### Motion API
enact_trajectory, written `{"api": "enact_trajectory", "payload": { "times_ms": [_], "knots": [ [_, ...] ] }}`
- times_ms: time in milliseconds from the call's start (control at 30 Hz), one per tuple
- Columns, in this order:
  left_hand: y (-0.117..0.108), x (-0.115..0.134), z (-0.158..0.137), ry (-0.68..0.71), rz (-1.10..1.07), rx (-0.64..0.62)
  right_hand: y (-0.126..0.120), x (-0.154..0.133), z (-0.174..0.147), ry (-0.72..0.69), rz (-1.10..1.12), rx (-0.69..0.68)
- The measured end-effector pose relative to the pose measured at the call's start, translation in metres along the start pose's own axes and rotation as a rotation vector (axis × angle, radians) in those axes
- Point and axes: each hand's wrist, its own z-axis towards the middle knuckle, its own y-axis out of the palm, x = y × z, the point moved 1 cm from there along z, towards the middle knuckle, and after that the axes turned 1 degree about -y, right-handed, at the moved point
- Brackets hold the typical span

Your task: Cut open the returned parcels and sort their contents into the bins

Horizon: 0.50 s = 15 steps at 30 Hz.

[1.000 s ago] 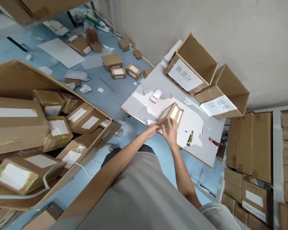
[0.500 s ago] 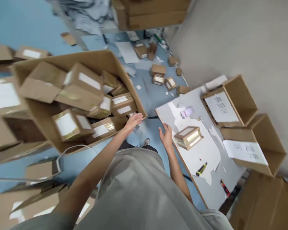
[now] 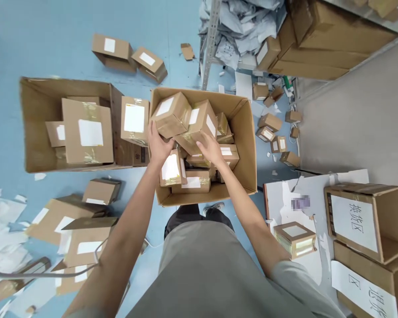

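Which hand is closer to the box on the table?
Right. The right hand is left of the box on the table, touching a carton; the left hand is farther left, at another carton.

The handled boxes (image 3: pixel 173 115) partly hide parcels (image 3: pixel 197 162) beneath; a tabletop item (image 3: pixel 300 202) is pixelated.

head camera; faces forward, steeply down; torso (image 3: pixel 199 269) nearest; open carton (image 3: pixel 246 148) beyond

A parcel storeroom or packing area, judging by labelled cartons (image 3: pixel 200 126), metal shelving (image 3: pixel 211 35) and heaped bags (image 3: pixel 240 22)
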Motion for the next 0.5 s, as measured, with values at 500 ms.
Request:
{"api": "enact_trajectory", "payload": {
  "times_ms": [500],
  "knots": [
    [0.045, 0.021, 0.055, 0.125, 0.359, -0.162, 0.073, -0.006, 0.062, 0.159, 0.006, -0.127]
  ]
}}
